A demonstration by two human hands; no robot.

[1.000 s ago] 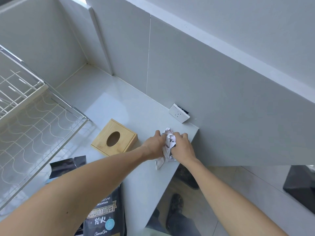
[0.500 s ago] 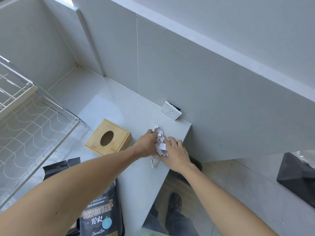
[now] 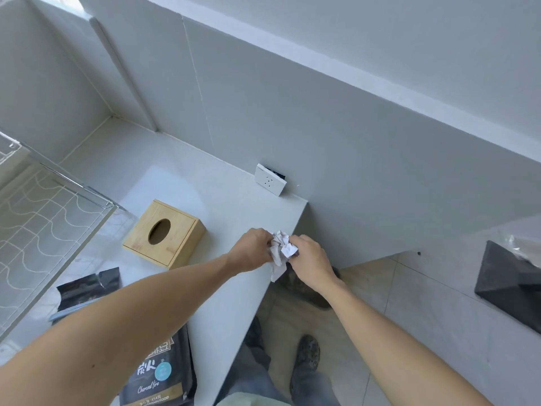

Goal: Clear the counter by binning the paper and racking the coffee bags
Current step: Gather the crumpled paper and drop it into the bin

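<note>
A crumpled white paper (image 3: 281,248) is squeezed between my left hand (image 3: 251,249) and my right hand (image 3: 310,260) at the right edge of the grey counter (image 3: 222,200); a loose tail of it hangs down over the edge. Both hands grip the wad. A black coffee bag (image 3: 162,373) with white lettering lies near the counter's front, partly under my left forearm. A second dark bag (image 3: 87,288) lies to its left, beside the wire rack (image 3: 44,230).
A bamboo tissue box (image 3: 164,233) with an oval hole stands left of my hands. A white socket plate (image 3: 269,179) leans on the wall. On the floor at right sits a black bin (image 3: 509,285) with a clear liner. My shoes show below.
My hands have drawn the paper back toward the counter's edge and pressed it into a tighter wad. The view has swung right, showing more of the black bin.
</note>
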